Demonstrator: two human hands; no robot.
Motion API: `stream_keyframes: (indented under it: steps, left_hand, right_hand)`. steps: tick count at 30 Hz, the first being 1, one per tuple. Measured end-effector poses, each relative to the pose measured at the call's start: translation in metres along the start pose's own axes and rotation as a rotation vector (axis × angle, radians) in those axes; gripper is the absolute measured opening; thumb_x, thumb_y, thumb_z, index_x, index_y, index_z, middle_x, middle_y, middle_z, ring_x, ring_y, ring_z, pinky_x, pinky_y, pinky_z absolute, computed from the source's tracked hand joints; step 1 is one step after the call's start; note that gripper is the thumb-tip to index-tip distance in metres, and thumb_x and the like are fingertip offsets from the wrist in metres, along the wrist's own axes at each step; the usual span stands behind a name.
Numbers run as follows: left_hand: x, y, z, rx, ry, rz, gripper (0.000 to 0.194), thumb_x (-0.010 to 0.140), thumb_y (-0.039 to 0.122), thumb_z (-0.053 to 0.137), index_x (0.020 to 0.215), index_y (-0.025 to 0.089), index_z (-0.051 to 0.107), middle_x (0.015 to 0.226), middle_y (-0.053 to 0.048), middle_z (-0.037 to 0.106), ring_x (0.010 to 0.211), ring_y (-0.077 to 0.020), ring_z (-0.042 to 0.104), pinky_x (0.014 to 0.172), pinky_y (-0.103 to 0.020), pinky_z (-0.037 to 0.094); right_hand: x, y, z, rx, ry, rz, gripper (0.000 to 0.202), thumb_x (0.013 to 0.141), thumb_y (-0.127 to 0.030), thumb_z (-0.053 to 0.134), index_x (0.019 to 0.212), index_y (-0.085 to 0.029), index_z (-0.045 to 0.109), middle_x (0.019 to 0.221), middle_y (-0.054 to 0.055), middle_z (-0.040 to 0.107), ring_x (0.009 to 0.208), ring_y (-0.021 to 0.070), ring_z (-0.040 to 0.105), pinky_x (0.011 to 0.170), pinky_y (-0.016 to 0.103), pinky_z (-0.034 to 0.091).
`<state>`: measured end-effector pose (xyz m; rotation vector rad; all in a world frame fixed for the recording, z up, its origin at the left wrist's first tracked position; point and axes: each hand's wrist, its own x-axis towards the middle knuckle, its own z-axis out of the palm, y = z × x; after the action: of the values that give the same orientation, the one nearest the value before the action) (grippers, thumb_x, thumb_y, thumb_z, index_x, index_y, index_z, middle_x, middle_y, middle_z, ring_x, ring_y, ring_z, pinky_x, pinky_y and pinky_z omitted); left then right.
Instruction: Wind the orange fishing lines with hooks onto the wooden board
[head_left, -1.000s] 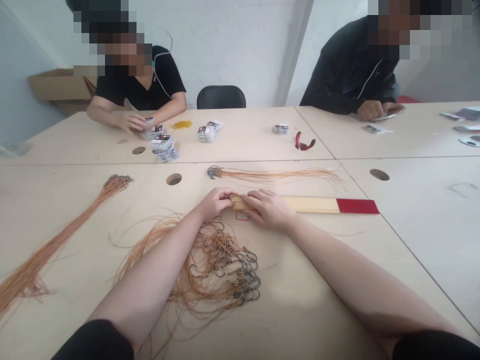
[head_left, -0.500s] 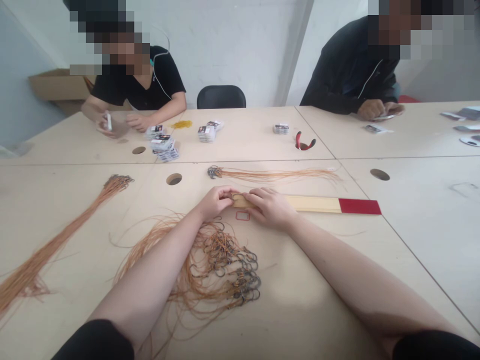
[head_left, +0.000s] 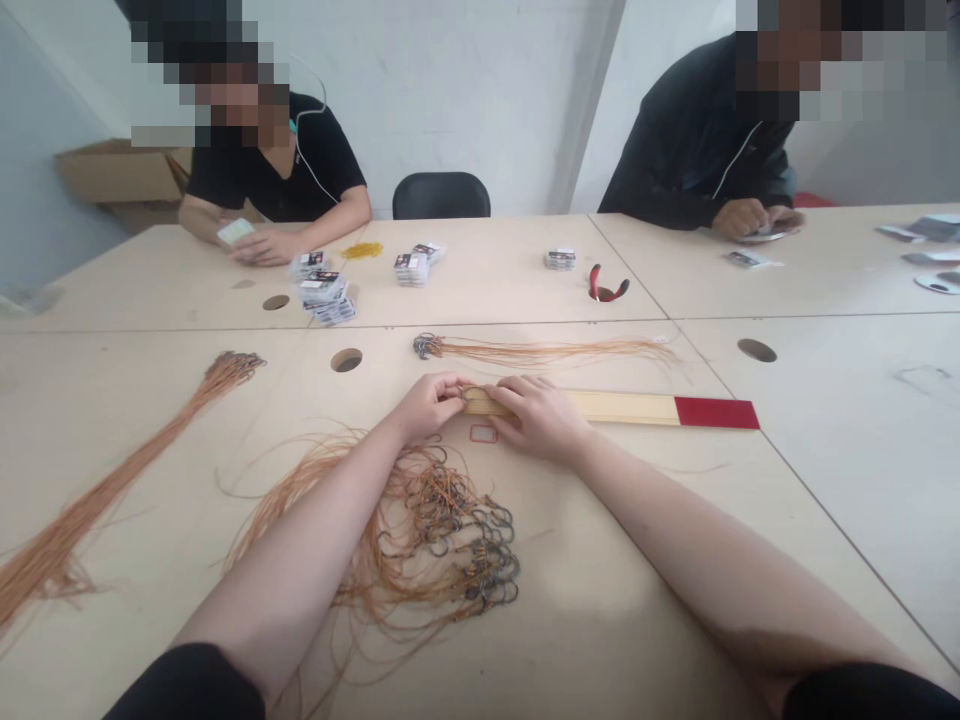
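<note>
A long flat cream strip [head_left: 630, 407] with a red right end lies crosswise on the table. At its left end, my left hand [head_left: 433, 405] is closed in a pinch; a small dark curved bit shows by the fingertips, too small to name. My right hand [head_left: 536, 415] lies over the strip, fingers bent across it and thumb at the near edge. Below my hands is a tangled pile of fishing hooks [head_left: 487, 560] on orange lines, partly hidden by my left forearm. Beyond the strip lies a bundle of hooked lines [head_left: 540, 350].
Another bundle of hooked orange lines [head_left: 120, 465] lies at the left. Red-handled pliers [head_left: 596, 280] stand in a table hole. Stacked small packs [head_left: 324, 290] and yellow strands [head_left: 363, 250] lie across the table, where two people sit with small items in hand.
My hands stay almost still on the strip. The person at the far left has brought both hands together around a small pale pack. The view has shifted slightly.
</note>
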<state>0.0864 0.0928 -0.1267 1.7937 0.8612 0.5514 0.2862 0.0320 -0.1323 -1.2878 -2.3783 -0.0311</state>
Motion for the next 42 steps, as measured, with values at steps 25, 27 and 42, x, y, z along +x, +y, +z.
stream_keyframes:
  steps: [25,27,42]
  left_hand:
    - [0.0007,-0.005,-0.0043,-0.07,-0.027,0.015,0.023,0.068,0.015,0.053,0.09,0.011,0.057,0.069,0.0,0.062,0.063,-0.01,0.055,0.057,-0.019,0.038]
    - [0.0007,-0.0054,-0.0044,-0.068,-0.026,0.011,0.023,0.068,0.016,0.054,0.091,0.011,0.057,0.069,0.0,0.062,0.063,-0.0101,0.055,0.058,-0.019,0.038]
    - [0.0003,-0.0056,-0.0046,-0.068,-0.035,0.009,0.023,0.07,0.016,0.055,0.092,0.011,0.056,0.068,0.0,0.06,0.062,-0.0097,0.054,0.056,-0.019,0.038]
  right_hand:
    - [-0.0014,0.0016,0.0043,0.029,0.081,-0.022,0.035,0.083,-0.033,0.053,0.115,-0.02,0.053,0.102,0.008,0.059,0.091,0.0196,0.054,0.082,0.032,0.042]
    - [-0.0012,0.0016,0.0048,0.027,0.081,-0.02,0.035,0.082,-0.033,0.053,0.115,-0.02,0.053,0.102,0.007,0.059,0.09,0.0196,0.055,0.082,0.032,0.042]
    - [-0.0016,0.0025,0.0061,0.026,0.09,-0.028,0.034,0.083,-0.035,0.053,0.114,-0.02,0.053,0.102,0.007,0.059,0.09,0.0194,0.055,0.082,0.032,0.042]
